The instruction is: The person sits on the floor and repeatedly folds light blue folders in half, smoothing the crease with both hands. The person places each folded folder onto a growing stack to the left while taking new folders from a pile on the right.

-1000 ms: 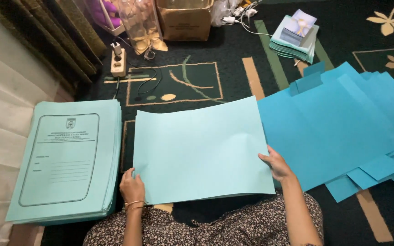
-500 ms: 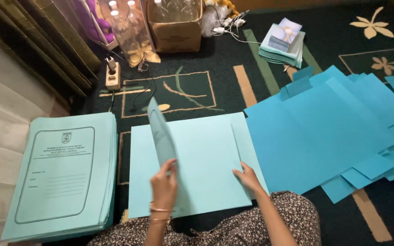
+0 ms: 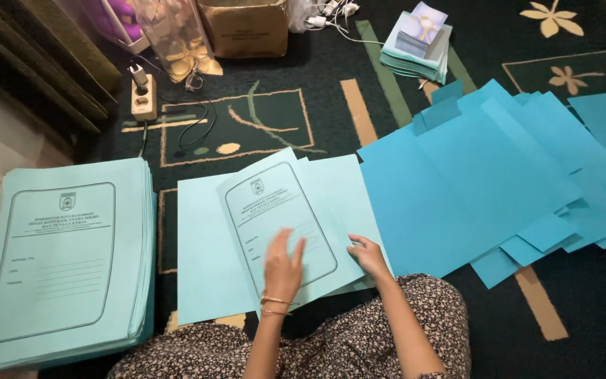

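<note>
A light teal paper folder (image 3: 275,210) lies on the carpet in front of me, its printed front flap folded over. My left hand (image 3: 283,265) rests flat on that printed flap, fingers spread. At the folder's right edge my right hand (image 3: 369,255) presses down with its fingers. A thick stack of the same printed folders (image 3: 64,253) sits to the left. Several unfolded blue sheets (image 3: 499,175) fan out to the right.
A dark patterned carpet (image 3: 261,126) covers the floor. At the back are a power strip with a cable (image 3: 143,97), a cardboard box (image 3: 243,28), a clear plastic bag (image 3: 177,38) and a small stack of papers (image 3: 415,43). My patterned clothing (image 3: 345,344) fills the bottom.
My left hand has swung the folder's flap over from upright to flat, so the printed front now faces up. My right hand stayed at the right edge.
</note>
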